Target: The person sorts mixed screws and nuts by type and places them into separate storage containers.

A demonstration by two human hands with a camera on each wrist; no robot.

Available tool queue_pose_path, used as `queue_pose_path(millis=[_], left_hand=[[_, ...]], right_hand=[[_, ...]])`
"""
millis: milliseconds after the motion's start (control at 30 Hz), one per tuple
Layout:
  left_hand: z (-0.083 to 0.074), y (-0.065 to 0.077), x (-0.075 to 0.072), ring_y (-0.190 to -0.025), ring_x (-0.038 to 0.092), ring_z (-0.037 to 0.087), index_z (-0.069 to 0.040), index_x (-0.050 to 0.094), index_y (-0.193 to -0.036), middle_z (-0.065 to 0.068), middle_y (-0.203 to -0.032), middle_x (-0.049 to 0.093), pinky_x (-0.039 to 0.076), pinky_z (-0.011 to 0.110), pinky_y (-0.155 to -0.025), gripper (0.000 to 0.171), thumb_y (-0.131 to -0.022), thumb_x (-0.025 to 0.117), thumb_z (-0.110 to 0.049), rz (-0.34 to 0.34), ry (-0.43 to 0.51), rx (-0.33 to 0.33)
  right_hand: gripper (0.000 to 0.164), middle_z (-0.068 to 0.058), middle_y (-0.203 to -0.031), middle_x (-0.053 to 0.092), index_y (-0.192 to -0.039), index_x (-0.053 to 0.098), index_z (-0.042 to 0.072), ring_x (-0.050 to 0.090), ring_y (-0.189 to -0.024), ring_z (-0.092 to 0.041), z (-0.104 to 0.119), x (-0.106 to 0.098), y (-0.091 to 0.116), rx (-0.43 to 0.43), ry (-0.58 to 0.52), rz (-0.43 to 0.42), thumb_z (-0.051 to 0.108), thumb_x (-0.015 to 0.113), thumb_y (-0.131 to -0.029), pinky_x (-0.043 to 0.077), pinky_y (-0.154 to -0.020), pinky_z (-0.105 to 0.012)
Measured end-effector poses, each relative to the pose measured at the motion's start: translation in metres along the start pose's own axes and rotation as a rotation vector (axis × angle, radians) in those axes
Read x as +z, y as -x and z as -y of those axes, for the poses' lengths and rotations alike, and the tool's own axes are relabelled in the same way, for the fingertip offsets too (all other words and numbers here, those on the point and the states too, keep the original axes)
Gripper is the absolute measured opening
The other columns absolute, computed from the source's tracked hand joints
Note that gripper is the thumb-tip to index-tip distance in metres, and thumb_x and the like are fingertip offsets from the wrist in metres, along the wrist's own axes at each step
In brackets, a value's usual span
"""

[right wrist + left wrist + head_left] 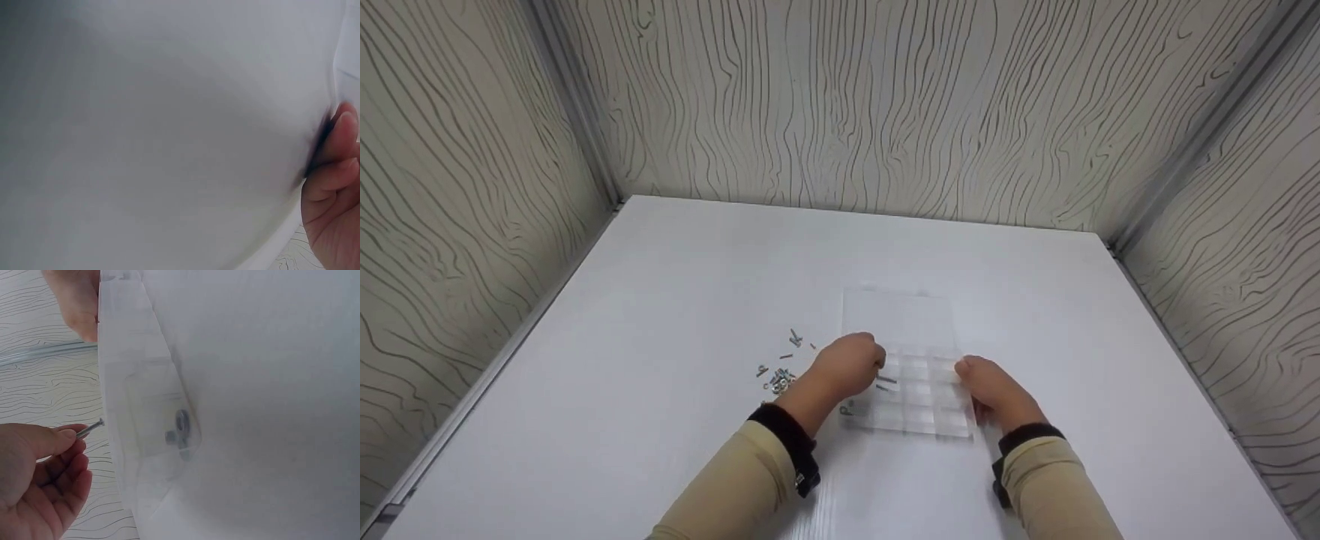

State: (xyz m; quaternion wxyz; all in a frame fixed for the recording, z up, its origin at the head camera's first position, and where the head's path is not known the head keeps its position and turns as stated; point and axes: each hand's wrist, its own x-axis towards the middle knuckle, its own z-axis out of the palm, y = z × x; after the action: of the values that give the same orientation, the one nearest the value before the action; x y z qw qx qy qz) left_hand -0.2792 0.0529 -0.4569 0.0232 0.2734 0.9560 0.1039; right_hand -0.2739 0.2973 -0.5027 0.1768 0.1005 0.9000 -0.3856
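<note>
My left hand (847,365) hangs over the left side of a clear compartment box (916,431). Thumb and forefinger pinch a thin silver screw (90,428), its head end pointing at the box wall in the left wrist view. Other screws (887,379) lie inside a left compartment. Dark metal pieces (183,433) show through the plastic in the left wrist view. At the box's right side, my right hand (997,391) grips the edge, thumb on the rim and fingers lower down. In the right wrist view the right fingers (342,138) are curled close to the white tabletop.
A loose pile of small metal hardware (781,380) lies left of the box, with several screws (796,338) scattered behind it. The box's clear lid (896,315) lies spread toward the back. Wood-patterned walls (840,105) border the white table (697,262).
</note>
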Motion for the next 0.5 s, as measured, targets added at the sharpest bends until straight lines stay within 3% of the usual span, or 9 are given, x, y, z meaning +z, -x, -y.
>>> queue_pose_path(millis=[333, 500], left_hand=[[-0.0076, -0.0042, 0.0061, -0.078, 0.057, 0.010, -0.017, 0.068, -0.087, -0.005, -0.084, 0.058, 0.050, 0.024, -0.068, 0.011, -0.089, 0.057, -0.018, 0.079, -0.035, -0.005], [-0.0018, -0.0028, 0.0015, -0.080, 0.057, 0.011, -0.016, 0.068, -0.090, -0.004, -0.084, 0.059, 0.050, 0.025, -0.072, 0.010, -0.087, 0.059, -0.016, 0.078, -0.022, -0.021]], right_hand=[[0.025, -0.006, -0.048, 0.045, -0.083, 0.044, 0.006, 0.047, -0.034, -0.018, 0.0001, 0.0015, 0.0014, -0.075, 0.046, -0.025, 0.022, 0.029, -0.096, 0.040, -0.033, -0.027], [0.027, -0.007, -0.048, 0.047, -0.094, 0.047, 0.005, 0.049, -0.035, -0.019, -0.0006, 0.0012, -0.0007, -0.041, 0.059, -0.023, 0.025, 0.028, -0.096, 0.041, -0.033, -0.028]])
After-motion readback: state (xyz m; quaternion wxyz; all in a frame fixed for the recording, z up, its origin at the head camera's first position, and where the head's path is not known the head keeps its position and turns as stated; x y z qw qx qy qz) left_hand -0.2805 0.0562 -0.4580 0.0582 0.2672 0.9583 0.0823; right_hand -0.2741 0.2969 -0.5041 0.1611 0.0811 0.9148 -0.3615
